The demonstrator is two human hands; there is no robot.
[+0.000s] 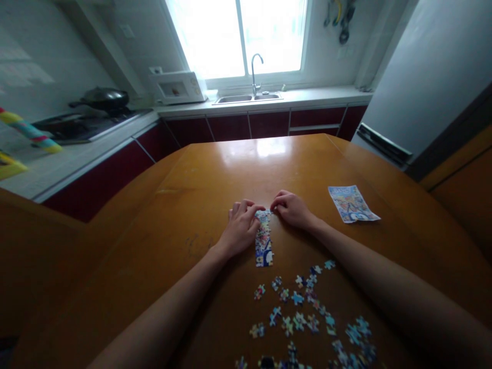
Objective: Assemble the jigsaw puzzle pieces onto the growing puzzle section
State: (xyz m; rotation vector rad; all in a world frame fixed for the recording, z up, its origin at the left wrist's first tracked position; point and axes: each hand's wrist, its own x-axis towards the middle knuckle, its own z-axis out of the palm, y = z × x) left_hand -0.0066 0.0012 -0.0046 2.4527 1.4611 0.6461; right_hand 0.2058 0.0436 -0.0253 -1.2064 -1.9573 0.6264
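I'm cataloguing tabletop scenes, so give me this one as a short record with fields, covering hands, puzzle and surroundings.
surface: wooden table
left hand: at the left edge of the joined puzzle strip, toward its far end
right hand: at the strip's far right corner; whether it pinches a piece is unclear
loose pieces: scattered nearer the person than the strip
printed sheet: beyond the right forearm
background: sink, microwave

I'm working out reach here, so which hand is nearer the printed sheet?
Right. The right hand is left of the printed sheet, apart from it; the left hand is farther left, beside the joined puzzle strip.
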